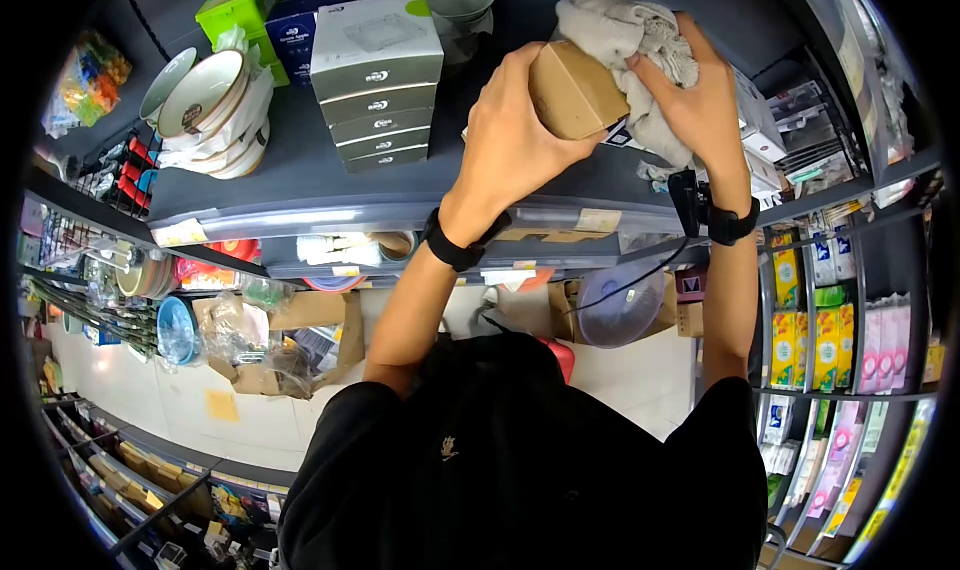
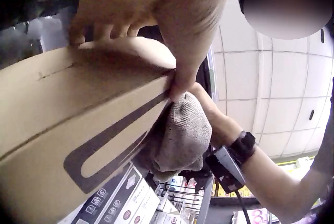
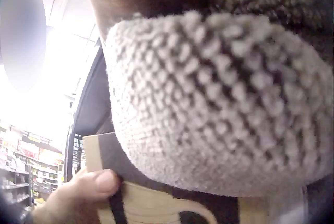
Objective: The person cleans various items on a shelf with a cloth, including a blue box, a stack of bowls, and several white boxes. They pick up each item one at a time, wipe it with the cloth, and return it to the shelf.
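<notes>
My left hand (image 1: 515, 135) grips a brown cardboard box (image 1: 575, 92), thumb along its near edge and fingers over the far side. Dark printed lines run along one face of the box (image 2: 104, 140) in the left wrist view. Bunched in my right hand (image 1: 700, 105) is a grey terry cloth (image 1: 640, 45), pressed close against the box's right side. The cloth (image 3: 209, 104) fills most of the right wrist view and hides most of the right fingers. Below the box, white printed cartons (image 2: 120, 198) show in the left wrist view.
A stack of grey-white boxes (image 1: 376, 80) stands left of my hands on the dark shelf (image 1: 300, 185). Further left are stacked bowls (image 1: 205, 100) and a green box (image 1: 238, 10). Packaged goods (image 1: 825, 320) line the racks at right. An open carton (image 1: 345, 320) sits on the floor.
</notes>
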`<state>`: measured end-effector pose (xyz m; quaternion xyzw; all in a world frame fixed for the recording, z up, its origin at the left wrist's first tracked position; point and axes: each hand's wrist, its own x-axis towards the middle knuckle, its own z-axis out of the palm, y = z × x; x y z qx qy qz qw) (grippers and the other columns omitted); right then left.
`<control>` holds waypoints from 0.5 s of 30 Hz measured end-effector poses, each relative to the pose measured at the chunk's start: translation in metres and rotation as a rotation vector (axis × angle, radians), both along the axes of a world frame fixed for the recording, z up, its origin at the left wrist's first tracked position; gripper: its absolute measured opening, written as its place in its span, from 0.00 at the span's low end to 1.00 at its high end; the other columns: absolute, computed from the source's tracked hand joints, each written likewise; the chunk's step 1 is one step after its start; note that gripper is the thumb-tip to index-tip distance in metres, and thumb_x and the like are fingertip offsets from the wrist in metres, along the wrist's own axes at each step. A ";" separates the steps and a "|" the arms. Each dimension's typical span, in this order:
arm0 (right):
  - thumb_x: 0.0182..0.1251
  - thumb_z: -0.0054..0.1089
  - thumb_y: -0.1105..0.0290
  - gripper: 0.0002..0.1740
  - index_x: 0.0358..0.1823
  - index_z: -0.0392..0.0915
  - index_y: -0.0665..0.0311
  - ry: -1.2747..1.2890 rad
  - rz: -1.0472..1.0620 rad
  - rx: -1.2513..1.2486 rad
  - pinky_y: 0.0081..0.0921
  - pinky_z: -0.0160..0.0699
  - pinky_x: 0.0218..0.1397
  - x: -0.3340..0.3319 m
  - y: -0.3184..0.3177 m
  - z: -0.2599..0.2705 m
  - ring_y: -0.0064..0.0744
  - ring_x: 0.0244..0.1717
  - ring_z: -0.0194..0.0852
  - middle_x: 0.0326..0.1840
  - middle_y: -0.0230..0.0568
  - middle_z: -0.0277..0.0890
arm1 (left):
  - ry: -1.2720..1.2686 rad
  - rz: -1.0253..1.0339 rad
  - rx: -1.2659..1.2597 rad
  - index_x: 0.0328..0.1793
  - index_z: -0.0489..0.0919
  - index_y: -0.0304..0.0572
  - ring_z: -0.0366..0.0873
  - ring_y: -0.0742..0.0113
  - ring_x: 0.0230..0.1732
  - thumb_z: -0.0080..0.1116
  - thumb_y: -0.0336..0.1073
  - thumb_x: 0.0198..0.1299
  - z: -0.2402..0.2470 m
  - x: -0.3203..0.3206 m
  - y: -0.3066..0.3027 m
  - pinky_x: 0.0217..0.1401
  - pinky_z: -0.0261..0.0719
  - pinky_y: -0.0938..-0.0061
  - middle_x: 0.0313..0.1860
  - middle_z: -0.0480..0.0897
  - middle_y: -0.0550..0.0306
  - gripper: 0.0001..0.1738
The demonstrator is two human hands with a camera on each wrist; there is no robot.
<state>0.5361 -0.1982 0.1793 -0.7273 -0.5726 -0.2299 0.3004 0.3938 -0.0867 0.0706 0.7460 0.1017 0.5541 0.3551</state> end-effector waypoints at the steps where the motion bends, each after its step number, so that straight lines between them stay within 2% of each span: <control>1: 0.56 0.73 0.57 0.30 0.56 0.78 0.70 0.037 -0.026 0.023 0.38 0.80 0.53 0.002 0.001 -0.001 0.56 0.51 0.83 0.51 0.57 0.81 | -0.008 -0.006 -0.007 0.65 0.66 0.36 0.83 0.46 0.51 0.85 0.42 0.35 0.000 -0.001 0.000 0.52 0.82 0.62 0.51 0.82 0.41 0.51; 5: 0.55 0.73 0.58 0.28 0.53 0.79 0.68 -0.017 -0.060 0.007 0.37 0.80 0.52 -0.014 -0.001 -0.002 0.55 0.50 0.83 0.50 0.54 0.82 | 0.013 -0.004 0.006 0.67 0.66 0.37 0.82 0.45 0.53 0.83 0.40 0.36 -0.001 -0.001 0.001 0.54 0.81 0.60 0.54 0.81 0.42 0.51; 7: 0.54 0.74 0.61 0.25 0.51 0.79 0.65 -0.002 0.153 0.037 0.36 0.80 0.51 -0.041 0.002 -0.003 0.54 0.48 0.83 0.48 0.51 0.82 | 0.036 -0.021 0.010 0.68 0.67 0.39 0.81 0.43 0.54 0.81 0.38 0.36 0.001 -0.004 0.001 0.56 0.80 0.60 0.56 0.81 0.42 0.49; 10: 0.53 0.75 0.64 0.24 0.51 0.79 0.62 -0.057 0.248 0.040 0.36 0.80 0.49 -0.062 0.003 -0.002 0.52 0.46 0.83 0.46 0.48 0.82 | 0.005 -0.059 0.057 0.64 0.68 0.33 0.78 0.39 0.52 0.80 0.41 0.36 -0.002 -0.008 0.005 0.53 0.79 0.56 0.51 0.80 0.40 0.47; 12: 0.53 0.74 0.64 0.24 0.52 0.79 0.60 -0.015 0.250 0.045 0.37 0.80 0.49 -0.051 -0.003 -0.004 0.51 0.46 0.83 0.46 0.47 0.81 | -0.048 -0.086 -0.008 0.65 0.68 0.33 0.78 0.39 0.52 0.81 0.41 0.35 -0.001 -0.015 -0.002 0.53 0.79 0.56 0.52 0.80 0.40 0.49; 14: 0.53 0.74 0.64 0.24 0.52 0.79 0.61 -0.020 0.157 0.082 0.37 0.80 0.50 -0.033 -0.009 -0.007 0.51 0.48 0.82 0.47 0.47 0.81 | 0.027 -0.053 -0.130 0.64 0.69 0.34 0.78 0.40 0.53 0.81 0.41 0.35 0.001 -0.015 -0.008 0.54 0.79 0.56 0.52 0.80 0.40 0.48; 15: 0.54 0.74 0.64 0.24 0.52 0.79 0.62 -0.040 0.099 0.093 0.37 0.79 0.51 -0.024 -0.014 -0.010 0.53 0.49 0.82 0.47 0.48 0.81 | -0.011 -0.060 -0.091 0.63 0.69 0.35 0.78 0.40 0.52 0.81 0.41 0.35 0.001 -0.011 -0.009 0.54 0.78 0.55 0.52 0.80 0.41 0.47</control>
